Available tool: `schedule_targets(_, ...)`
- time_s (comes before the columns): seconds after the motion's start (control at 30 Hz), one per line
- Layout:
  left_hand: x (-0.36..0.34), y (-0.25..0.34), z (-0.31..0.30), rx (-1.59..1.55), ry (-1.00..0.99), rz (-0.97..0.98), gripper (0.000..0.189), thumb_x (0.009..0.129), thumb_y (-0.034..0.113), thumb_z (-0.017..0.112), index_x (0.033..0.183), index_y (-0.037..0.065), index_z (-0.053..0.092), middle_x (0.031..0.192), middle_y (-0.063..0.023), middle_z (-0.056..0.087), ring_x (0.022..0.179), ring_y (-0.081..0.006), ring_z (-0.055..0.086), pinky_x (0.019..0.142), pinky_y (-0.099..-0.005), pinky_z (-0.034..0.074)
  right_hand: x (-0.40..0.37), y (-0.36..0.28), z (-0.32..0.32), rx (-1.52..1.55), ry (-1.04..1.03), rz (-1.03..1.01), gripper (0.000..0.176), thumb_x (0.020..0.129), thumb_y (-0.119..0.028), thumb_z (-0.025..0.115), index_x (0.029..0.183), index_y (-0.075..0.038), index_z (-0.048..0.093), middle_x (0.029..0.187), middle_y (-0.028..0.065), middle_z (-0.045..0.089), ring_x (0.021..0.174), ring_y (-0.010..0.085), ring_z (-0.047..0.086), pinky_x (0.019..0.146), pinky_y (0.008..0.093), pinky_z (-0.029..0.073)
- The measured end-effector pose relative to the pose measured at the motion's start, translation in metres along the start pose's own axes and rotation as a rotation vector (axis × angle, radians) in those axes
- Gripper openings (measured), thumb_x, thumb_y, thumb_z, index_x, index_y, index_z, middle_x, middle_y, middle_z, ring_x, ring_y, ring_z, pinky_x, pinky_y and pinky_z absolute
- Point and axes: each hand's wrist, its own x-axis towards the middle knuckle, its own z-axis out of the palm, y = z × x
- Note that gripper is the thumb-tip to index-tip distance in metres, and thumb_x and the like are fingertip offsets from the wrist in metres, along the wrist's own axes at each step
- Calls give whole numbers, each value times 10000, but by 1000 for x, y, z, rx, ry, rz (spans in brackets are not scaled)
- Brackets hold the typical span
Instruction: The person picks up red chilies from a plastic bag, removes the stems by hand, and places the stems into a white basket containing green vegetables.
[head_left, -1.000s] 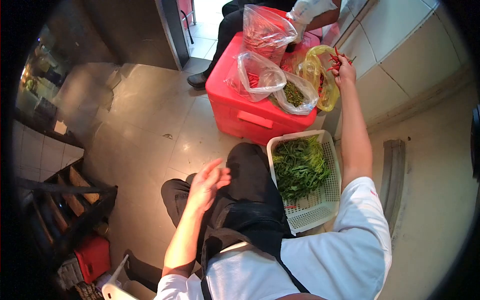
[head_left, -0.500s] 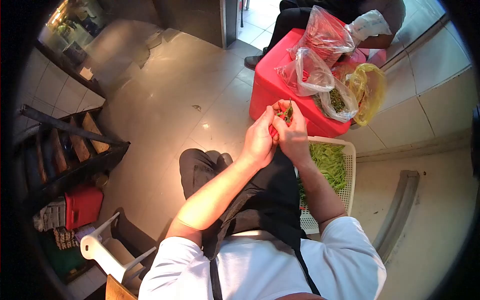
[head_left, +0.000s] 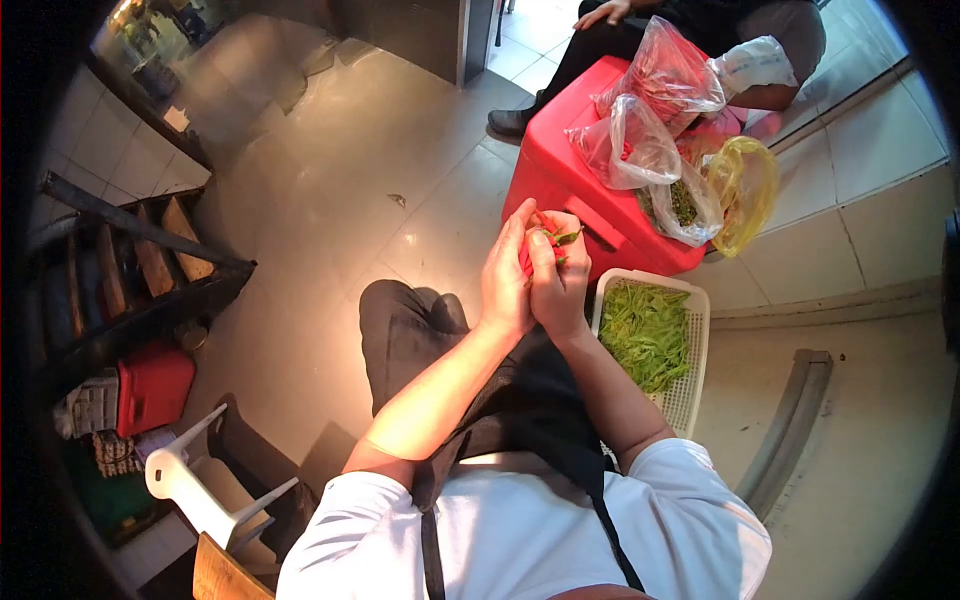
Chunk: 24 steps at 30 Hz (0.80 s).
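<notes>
- Left grip and right grip: both hands curl around red chillies, held between the palms above the lap; green leaf or stem pokes out at the top.
- White plastic basket, with perforated walls, just beside the right forearm: green leaves inside.
- Red lidded box, beyond the hands, carrying open plastic bags: a small clear bag of green bits, a yellow bag beside it, a middle clear bag with something red, and an upper clear bag of red pieces.
- Farthest: another person's pale sleeve, its faint marks too blurred to read.
</notes>
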Motion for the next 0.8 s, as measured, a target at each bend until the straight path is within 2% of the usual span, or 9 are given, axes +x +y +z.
schedule_targets(0.03, 1, -2, -1, -16, 14, -6, 508, 1039, 381, 358, 1374, 6, 427, 1219, -76, 545, 1091, -148, 535, 967, -281, 425, -1, 0, 1, 29, -2, 13, 197, 914, -139, 546, 1063, -12, 565, 861, 111, 652, 781, 190, 638, 715, 316, 502)
schedule_targets(0.13, -5, 5, 5, -9, 21, -30, 518, 1036, 400, 361, 1348, -1, 457, 1184, -79, 561, 1064, -144, 546, 943, -275, 437, -1, 10, 0, 49, -30, 8, 187, 909, -132, 541, 1039, -2, 573, 901, 135, 630, 837, 220, 620, 772, 337, 488)
schedule_targets(0.17, -7, 8, 7, 4, 17, -37, 522, 1036, 407, 358, 1340, -4, 466, 1172, -81, 566, 1055, -143, 550, 936, -274, 441, 0, 12, -1, -32, -29, -19, 174, 900, -122, 531, 1000, 13, 575, 917, 161, 602, 849, 273, 597, 782, 363, 470)
schedule_targets(0.3, -8, 3, 6, 25, 23, -68, 532, 1034, 419, 358, 1330, -6, 479, 1180, -89, 570, 1054, -148, 555, 931, -276, 444, 1, 19, -3, -36, -58, -7, 175, 897, -130, 513, 962, 24, 566, 921, 191, 580, 848, 325, 567, 760, 382, 452)
schedule_targets(0.37, -10, 0, 9, -45, 67, -124, 533, 1036, 414, 353, 1337, -10, 469, 1214, -91, 562, 1084, -154, 550, 955, -279, 434, 2, 24, -4, -18, -55, 28, 177, 897, -129, 511, 974, 23, 560, 937, 185, 579, 874, 314, 561, 780, 377, 446)
schedule_targets(0.5, -9, -1, 16, -144, -6, -15, 530, 1040, 398, 356, 1359, -15, 445, 1296, -94, 527, 1180, -163, 508, 1013, -279, 394, 1, 25, -2, 125, -23, 109, 217, 902, -120, 507, 1056, 26, 551, 1042, 165, 564, 971, 270, 550, 868, 357, 431)
schedule_targets(0.6, -4, 1, 14, -164, -78, 20, 514, 1041, 368, 368, 1390, -7, 416, 1329, -96, 507, 1215, -163, 486, 1031, -276, 383, 1, 20, 1, 249, -10, 103, 285, 915, -120, 504, 1159, 26, 527, 1148, 141, 525, 1050, 230, 530, 948, 349, 407)
schedule_targets(0.7, -1, 11, 16, -138, -91, 39, 494, 1044, 351, 359, 1380, -7, 423, 1319, -96, 515, 1212, -170, 493, 1037, -289, 384, 0, 19, 1, 175, -77, -31, 341, 927, -122, 506, 1230, 36, 490, 1206, 135, 493, 1106, 219, 508, 990, 350, 388)
schedule_targets(0.8, 0, 11, 18, -93, -59, 62, 504, 1048, 372, 317, 1356, -8, 439, 1282, -98, 539, 1174, -183, 524, 1033, -315, 395, 4, 19, 1, 220, -43, -27, 334, 939, -117, 520, 1232, 39, 477, 1185, 119, 514, 1090, 204, 518, 975, 338, 402)
